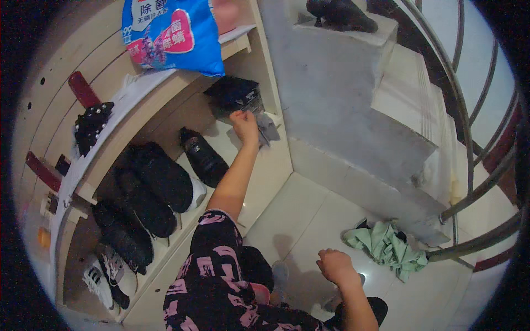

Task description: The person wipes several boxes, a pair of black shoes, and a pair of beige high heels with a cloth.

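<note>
My left hand (245, 126) reaches into the lower level of a wooden shoe cabinet, its fingers curled on a grey cloth (269, 129) that shows beside the wrist. Just behind that hand stands a black box (236, 95) bearing writing. A single black shoe (203, 158) lies to the left of my forearm, on the pale cabinet board (265, 165). My right hand (336, 267) hangs over the tiled floor, loosely closed, with nothing visible in it. Left of it, pale shoes and the dark seat of a pink-edged stool are partly hidden by my clothing.
Several black shoes (161, 178) and white sneakers (99, 281) line the lower level. A blue detergent bag (178, 37) overhangs the upper shelf (149, 89). Green cloth (385, 246) lies on the floor by a curved metal railing (466, 107). A dark shoe (341, 14) sits on the stairs (401, 78).
</note>
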Demonstrator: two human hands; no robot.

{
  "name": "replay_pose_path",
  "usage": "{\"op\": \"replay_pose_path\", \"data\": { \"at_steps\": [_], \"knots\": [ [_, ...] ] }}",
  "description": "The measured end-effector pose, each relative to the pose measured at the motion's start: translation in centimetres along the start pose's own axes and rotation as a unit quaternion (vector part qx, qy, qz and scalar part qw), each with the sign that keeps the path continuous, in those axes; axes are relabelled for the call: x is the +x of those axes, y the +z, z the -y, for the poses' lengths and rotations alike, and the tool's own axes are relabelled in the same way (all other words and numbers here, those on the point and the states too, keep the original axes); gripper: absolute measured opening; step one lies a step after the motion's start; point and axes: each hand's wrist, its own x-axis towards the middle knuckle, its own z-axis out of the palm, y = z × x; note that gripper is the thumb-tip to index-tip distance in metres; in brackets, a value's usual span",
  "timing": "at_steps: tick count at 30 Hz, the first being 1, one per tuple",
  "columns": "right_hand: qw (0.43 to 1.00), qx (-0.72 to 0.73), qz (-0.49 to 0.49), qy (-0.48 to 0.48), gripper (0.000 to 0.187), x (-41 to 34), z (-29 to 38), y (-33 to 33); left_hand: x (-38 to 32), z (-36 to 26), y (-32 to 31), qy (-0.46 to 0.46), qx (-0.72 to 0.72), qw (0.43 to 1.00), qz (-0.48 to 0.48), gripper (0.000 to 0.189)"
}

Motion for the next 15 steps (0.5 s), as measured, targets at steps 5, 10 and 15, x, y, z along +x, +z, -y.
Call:
{"op": "replay_pose_path", "data": {
  "at_steps": [5,10,15],
  "knots": [
    [0.999,-0.021,-0.002,-0.029,0.020,0.4,1.1,0.3,3.0,-0.4,-2.2,0.134,-0.049,0.990,0.011,0.049],
    [0.998,0.031,-0.054,-0.013,0.021,0.2,0.0,0.2,0.2,-0.4,-3.5,0.073,-0.071,0.990,0.092,0.047],
    [0.999,0.024,-0.038,-0.028,0.021,0.3,1.9,-0.7,-2.8,-1.1,-15.1,0.209,0.196,0.939,0.190,0.044]
  ]
}}
